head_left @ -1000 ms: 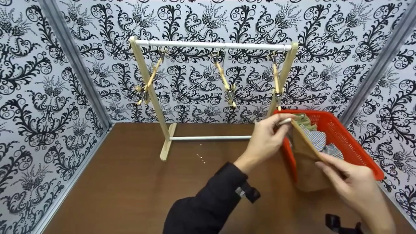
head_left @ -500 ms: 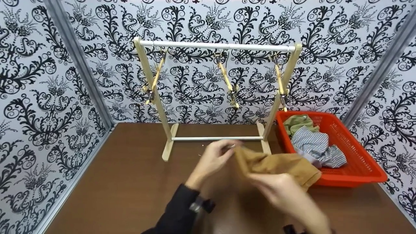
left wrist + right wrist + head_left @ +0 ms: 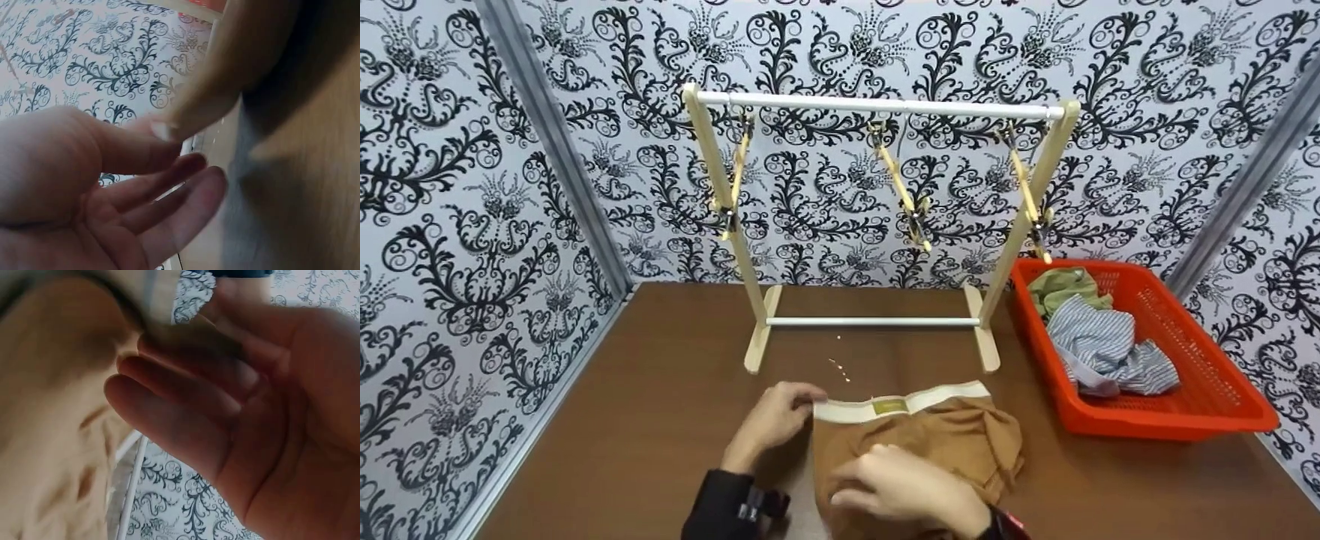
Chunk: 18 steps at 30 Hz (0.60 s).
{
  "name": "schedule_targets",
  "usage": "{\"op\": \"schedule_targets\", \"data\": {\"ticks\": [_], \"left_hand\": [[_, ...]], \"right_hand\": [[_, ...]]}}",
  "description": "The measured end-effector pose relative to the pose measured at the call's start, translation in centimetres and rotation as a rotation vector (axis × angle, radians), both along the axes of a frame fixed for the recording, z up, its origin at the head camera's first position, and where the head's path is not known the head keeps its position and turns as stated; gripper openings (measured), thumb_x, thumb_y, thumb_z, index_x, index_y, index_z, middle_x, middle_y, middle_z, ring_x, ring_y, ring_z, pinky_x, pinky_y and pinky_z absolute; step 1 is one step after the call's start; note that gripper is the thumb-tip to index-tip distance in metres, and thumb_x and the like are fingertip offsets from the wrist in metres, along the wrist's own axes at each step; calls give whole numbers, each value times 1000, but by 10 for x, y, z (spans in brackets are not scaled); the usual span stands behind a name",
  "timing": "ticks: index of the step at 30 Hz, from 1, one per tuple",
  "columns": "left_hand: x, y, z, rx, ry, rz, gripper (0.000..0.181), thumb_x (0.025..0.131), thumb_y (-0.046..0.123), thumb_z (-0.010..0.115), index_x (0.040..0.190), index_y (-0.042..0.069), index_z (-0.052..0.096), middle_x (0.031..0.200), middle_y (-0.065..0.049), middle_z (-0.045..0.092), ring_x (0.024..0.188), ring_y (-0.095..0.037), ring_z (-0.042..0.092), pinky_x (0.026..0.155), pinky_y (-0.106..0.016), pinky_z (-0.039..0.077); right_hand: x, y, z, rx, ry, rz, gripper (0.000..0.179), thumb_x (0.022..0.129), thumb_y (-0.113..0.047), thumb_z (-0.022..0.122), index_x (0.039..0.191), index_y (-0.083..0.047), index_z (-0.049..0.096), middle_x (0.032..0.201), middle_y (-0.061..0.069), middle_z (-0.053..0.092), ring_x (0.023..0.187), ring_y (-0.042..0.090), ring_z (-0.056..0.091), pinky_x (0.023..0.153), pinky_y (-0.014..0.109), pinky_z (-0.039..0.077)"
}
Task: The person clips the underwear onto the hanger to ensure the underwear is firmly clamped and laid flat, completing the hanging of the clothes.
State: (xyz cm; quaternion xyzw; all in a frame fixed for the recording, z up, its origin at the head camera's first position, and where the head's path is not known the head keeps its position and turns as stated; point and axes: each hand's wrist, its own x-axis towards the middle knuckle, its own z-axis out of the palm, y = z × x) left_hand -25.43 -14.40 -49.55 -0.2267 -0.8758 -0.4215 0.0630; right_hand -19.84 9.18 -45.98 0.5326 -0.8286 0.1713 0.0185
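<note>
1. Where the head view is read as a clock face, a brown garment (image 3: 937,442) is found between five and six o'clock, spread in loose folds over a brown table (image 3: 660,420), close to the person.
2. Its far edge is bordered by a pale waistband (image 3: 851,412), by which a small yellow-green label (image 3: 891,406) is borne; this edge is stretched from just past six round to a little past four o'clock.
3. By the left hand (image 3: 780,416), between six and seven o'clock, the near end of the waistband is pinched between thumb and forefinger; in the left wrist view the other fingers are held loosely, off the cloth.
4. The right hand (image 3: 904,484), near half past five, is held over the cloth with fingers relaxed; nothing is seen gripped by it, and whether the fabric is touched cannot be told.
5. Judged by its creases, the garment can be expected to be light, soft and floppy, neither fragile nor very slippery. The firmer-looking waistband is best taken at both ends, so that sagging is limited.
6. Between ten and two o'clock, three hangers (image 3: 897,176) are hung from a rack (image 3: 877,103); between three and four, green cloth (image 3: 1063,291) and striped cloth (image 3: 1091,334) are held in a red basket (image 3: 1170,425).
</note>
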Motion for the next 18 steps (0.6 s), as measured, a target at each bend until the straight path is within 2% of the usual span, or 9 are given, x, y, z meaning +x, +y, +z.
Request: {"op": "schedule_targets", "data": {"ticks": [2, 4, 6, 8, 11, 12, 14, 16, 18], "left_hand": [[2, -3, 3, 38, -92, 3, 25, 96, -3, 56, 118, -6, 69, 110, -17, 72, 92, -31, 69, 81, -44, 56], [4, -3, 5, 85, -188, 14, 32, 102, 9, 55, 128, -9, 60, 106, -20, 69, 82, -30, 69, 73, -40, 57], [6, 1, 5, 139, -269, 27, 47, 102, 18, 59, 137, -12, 50, 100, -17, 68, 69, -25, 66, 63, -35, 56], [8, 5, 5, 176, -320, 34, 62, 99, 22, 66, 143, -14, 41, 93, -12, 66, 63, -19, 63, 58, -32, 55], [9, 10, 3, 205, -382, 35, 75, 93, 17, 73, 146, -17, 32, 86, -7, 63, 56, -14, 57, 51, -28, 52], [9, 12, 3, 218, -402, 29, 73, 92, 15, 74, 144, -17, 35, 87, -7, 65, 57, -13, 58, 51, -27, 51], [10, 15, 3, 208, -415, 24, 59, 90, 11, 76, 135, -17, 48, 86, -7, 67, 60, -12, 58, 52, -26, 50], [9, 17, 2, 172, -400, 17, 39, 89, 8, 76, 118, -12, 63, 85, -6, 70, 65, -12, 59, 56, -25, 48], [8, 18, 2, 132, -385, 19, 17, 88, 7, 76, 99, -4, 70, 78, -2, 69, 64, -11, 56, 56, -25, 45]], "right_hand": [[-13, 9, 3, -17, -84, -65, 14, 101, -27, 62, 91, -20, 68, 74, -17, 56, 64, -6, 48, 61, 14, 43], [-28, 29, 6, -58, -131, -203, 12, 101, -23, 62, 95, -17, 71, 80, -13, 62, 69, 0, 56, 64, 20, 49], [-44, 57, 8, -90, -151, -409, 14, 100, -22, 64, 106, -13, 74, 92, -4, 71, 77, 11, 64, 70, 31, 54], [-58, 84, 8, -103, -160, -615, 27, 98, -22, 66, 118, -6, 72, 106, 10, 74, 89, 26, 70, 79, 44, 57], [-73, 115, 4, -53, -160, -821, 41, 96, -30, 70, 122, 2, 68, 112, 23, 71, 97, 41, 68, 84, 56, 54], [-75, 122, 2, -35, -186, -854, 43, 95, -33, 71, 118, 3, 69, 110, 24, 71, 97, 42, 68, 84, 57, 53], [-79, 131, -4, -10, -221, -865, 42, 92, -38, 74, 107, 1, 72, 101, 22, 71, 93, 43, 68, 81, 58, 52], [-82, 132, -10, 9, -249, -867, 38, 88, -41, 77, 94, -4, 71, 88, 16, 69, 83, 37, 67, 74, 55, 52], [-84, 130, -15, 22, -290, -887, 38, 86, -43, 79, 85, -6, 69, 81, 11, 66, 77, 31, 63, 70, 51, 51]]}}
